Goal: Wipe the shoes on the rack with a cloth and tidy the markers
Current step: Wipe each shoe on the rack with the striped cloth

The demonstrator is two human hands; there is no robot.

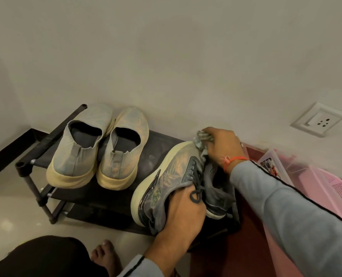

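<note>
- Wall (166,56): plain, off-white, fills the upper half of the view.
- Socket plate (319,119): white, on the wall at right, one switch and a group of pin holes.
- Floor (12,212): pale, glossy tile, lower left.
- Pink baskets (334,188): perforated plastic, at the right edge near the wall; small items in one, too blurred to tell.
- Dark red surface (252,226): under the baskets.
- Bare foot (104,256): on the floor, bottom centre.

A low black rack (126,198) stands on the pale floor (16,220) against the wall. On its top shelf a pair of grey slip-on shoes (98,148) sits side by side, heels toward the camera, at the left end.
</note>
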